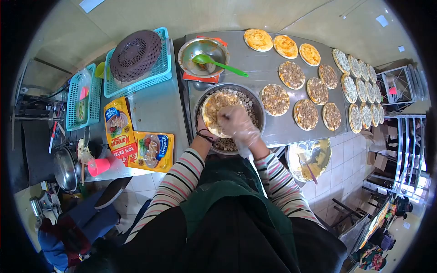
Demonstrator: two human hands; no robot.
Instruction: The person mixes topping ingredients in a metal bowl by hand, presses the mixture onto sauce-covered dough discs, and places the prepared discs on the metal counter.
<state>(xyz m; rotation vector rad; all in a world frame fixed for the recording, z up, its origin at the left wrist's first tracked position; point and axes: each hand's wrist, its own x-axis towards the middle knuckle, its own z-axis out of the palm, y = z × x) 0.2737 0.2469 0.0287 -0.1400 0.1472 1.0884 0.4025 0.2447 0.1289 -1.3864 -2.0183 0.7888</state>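
Observation:
Over a steel bowl (259,108) of chopped brownish topping (226,144), a small round pizza (211,109) is held up, its crust partly covered with the same topping. My left hand (203,129) grips the pizza's near left edge; most of its fingers are hidden under the crust. My right hand (237,126), in a clear plastic glove, is closed just above the pizza's right side. Whatever its curled fingers contain is hidden. Right of the bowl lie several topped pizzas (275,99). Behind them are three pizzas with only orange sauce (286,47).
A sauce-stained bowl (185,56) with a green spoon (223,65) stands behind. Left are yellow food pouches (151,151), turquoise baskets (136,86) and a pink cup (99,167). White-topped pizzas (349,88) fill the far right. A basin of yellowish mix (321,157) sits below the table's right edge.

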